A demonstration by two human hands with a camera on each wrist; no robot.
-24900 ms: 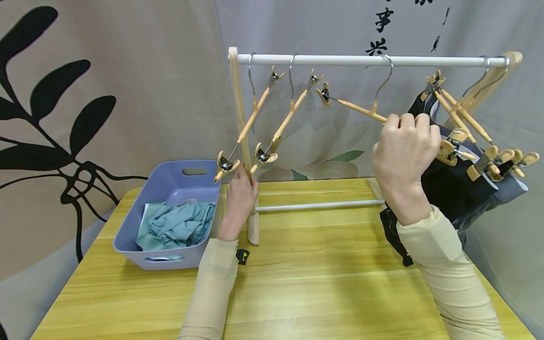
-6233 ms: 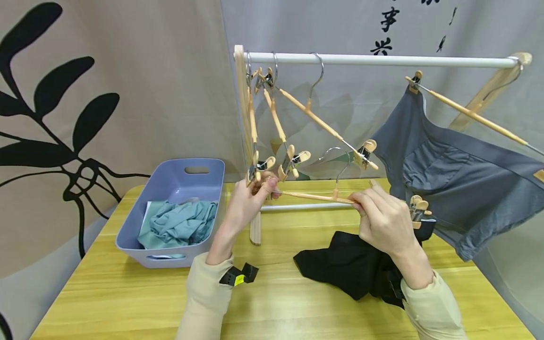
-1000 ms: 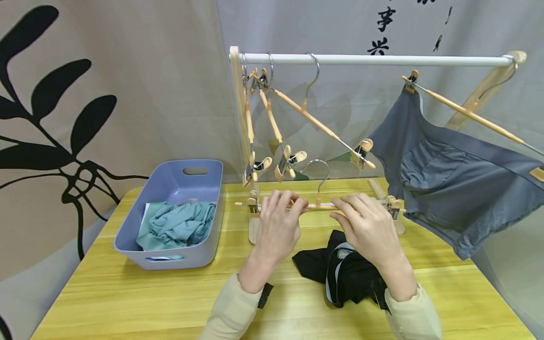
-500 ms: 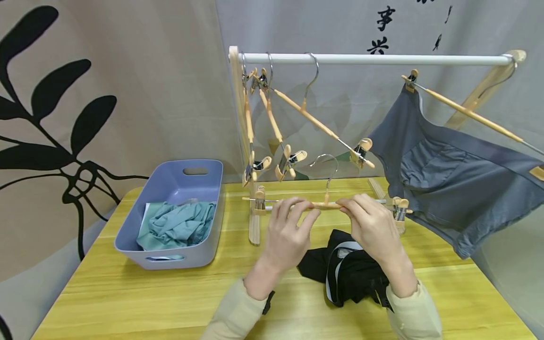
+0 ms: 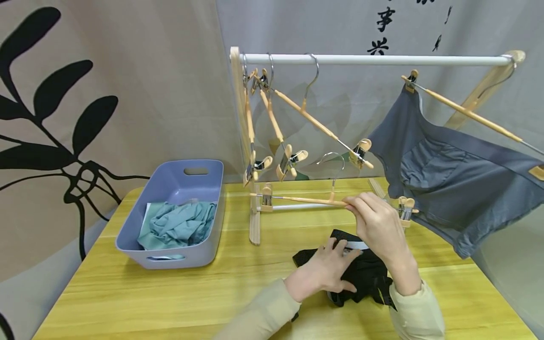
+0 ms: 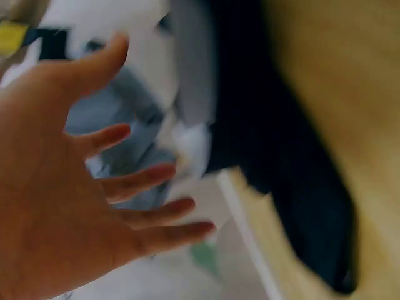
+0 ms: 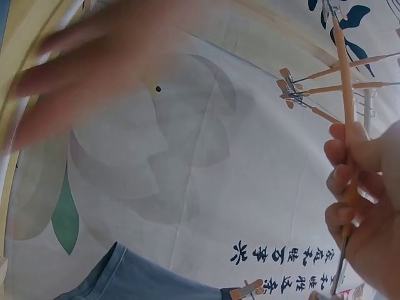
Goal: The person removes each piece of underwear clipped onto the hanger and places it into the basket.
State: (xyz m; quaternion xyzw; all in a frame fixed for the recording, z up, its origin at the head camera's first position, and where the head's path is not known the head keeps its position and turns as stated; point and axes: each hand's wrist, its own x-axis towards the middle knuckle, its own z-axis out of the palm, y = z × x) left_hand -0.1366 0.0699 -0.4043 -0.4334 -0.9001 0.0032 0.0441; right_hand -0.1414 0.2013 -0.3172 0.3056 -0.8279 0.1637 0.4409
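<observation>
My right hand (image 5: 378, 224) grips the wooden bar of a clip hanger (image 5: 306, 200) near its middle, above the table; its metal hook points up and both end clips hold nothing. In the right wrist view my fingers curl round the same bar (image 7: 345, 81). My left hand (image 5: 327, 269) is spread over a crumpled black garment (image 5: 367, 274) with a light grey inner band, lying on the table. The left wrist view shows that hand's fingers (image 6: 150, 181) straight and apart beside the dark cloth (image 6: 262, 112).
A rack with a white rail (image 5: 361, 59) stands behind. At its left hang several bare clip hangers (image 5: 316, 123); at its right, grey underpants (image 5: 454, 174) hang clipped. A blue-purple basket (image 5: 127, 236) with teal cloth (image 5: 182, 224) sits at the left of the table (image 5: 170, 302).
My left hand has let go of the hanger and moved down and right to the black garment. That garment hung on the rack in the oldest frame. My right hand still holds the hanger.
</observation>
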